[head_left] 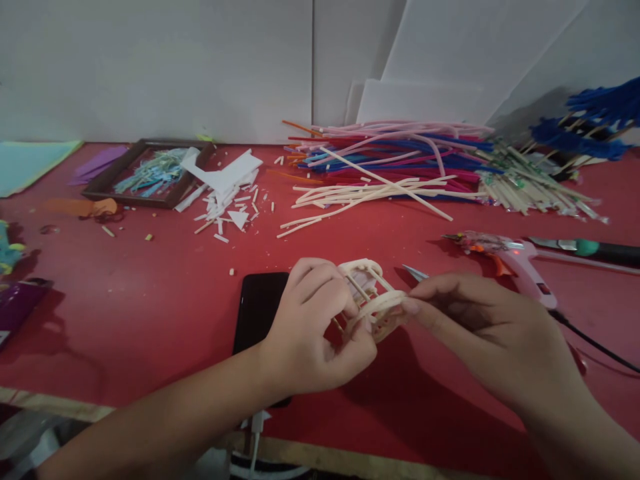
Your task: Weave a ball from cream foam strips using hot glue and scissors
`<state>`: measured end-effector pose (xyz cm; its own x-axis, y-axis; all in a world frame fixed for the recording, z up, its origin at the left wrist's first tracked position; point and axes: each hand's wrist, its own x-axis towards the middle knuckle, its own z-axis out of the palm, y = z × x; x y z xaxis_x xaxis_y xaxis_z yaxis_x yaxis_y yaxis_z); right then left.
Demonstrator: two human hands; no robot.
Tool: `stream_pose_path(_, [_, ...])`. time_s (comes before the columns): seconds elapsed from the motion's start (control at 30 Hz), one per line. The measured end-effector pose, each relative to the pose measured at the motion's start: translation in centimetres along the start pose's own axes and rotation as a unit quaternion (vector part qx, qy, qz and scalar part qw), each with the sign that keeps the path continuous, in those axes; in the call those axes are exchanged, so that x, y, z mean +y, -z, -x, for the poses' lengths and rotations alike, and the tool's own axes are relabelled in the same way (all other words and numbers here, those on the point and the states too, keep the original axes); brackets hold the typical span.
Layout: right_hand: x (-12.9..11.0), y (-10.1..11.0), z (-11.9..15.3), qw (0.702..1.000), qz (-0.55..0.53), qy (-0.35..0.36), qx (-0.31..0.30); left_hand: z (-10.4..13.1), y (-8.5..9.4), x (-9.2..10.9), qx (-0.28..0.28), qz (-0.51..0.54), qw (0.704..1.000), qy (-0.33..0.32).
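Note:
A small cream-coloured round frame [383, 303], built of rings joined by thin sticks, is held between my two hands above the red table. My left hand [320, 327] grips its left side, with the thumb and fingers closed on the ring. From the right, my right hand [480, 327] pinches the edge of the near ring between thumb and fingertips. Part of the frame is hidden behind my left fingers. Beneath my left hand lies a black phone [260, 307]. A pointed metal tip [415, 273] shows just beyond my right fingers; the rest is hidden.
A pink glue gun [530, 267] lies right, its cord trailing off the edge, beside a dark-handled tool [595, 251]. Pipe cleaners [400, 150] and cream strips [370, 193] are heaped behind. White scraps [230, 180] and a brown wooden frame [150, 200] sit back left.

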<state>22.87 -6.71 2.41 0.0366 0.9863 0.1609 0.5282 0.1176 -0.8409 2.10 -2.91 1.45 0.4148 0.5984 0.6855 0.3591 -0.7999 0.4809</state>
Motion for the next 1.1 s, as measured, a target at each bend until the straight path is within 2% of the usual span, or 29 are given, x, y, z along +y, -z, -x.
stream_pose_path(0.23, [0.4,0.0,-0.9,0.991,-0.095,-0.034,-0.088,0.0,0.1,-0.1,0.003,0.013,1.000,-0.005])
stream_pose_path(0.37, [-0.2,0.3,-0.9,0.994,-0.078,-0.018,-0.068,0.2,0.0,-0.2,0.005,0.016,1.000,0.002])
stream_pose_path(0.5, [-0.9,0.9,-0.9,0.998,0.014,0.064,-0.023,0.3,-0.3,-0.2,-0.029,0.063,0.998,0.006])
stream_pose_path(0.57, [-1.1,1.3,-0.9,0.991,0.056,0.121,-0.006,0.2,-0.4,-0.1,-0.030,0.080,0.996,0.015])
stream_pose_path(0.83, [-1.4,1.8,-0.7,0.932,0.197,0.303,0.016,0.2,-0.4,0.1,-0.021,0.097,0.995,-0.001])
stream_pose_path(0.93, [-1.3,1.6,-0.7,0.923,0.206,0.325,0.013,0.3,-0.7,-0.1,-0.023,0.075,0.997,-0.006])
stream_pose_path(1.1, [-1.1,1.3,-0.7,0.931,0.185,0.315,-0.010,0.4,-1.0,-0.2,-0.026,0.044,0.999,-0.016])
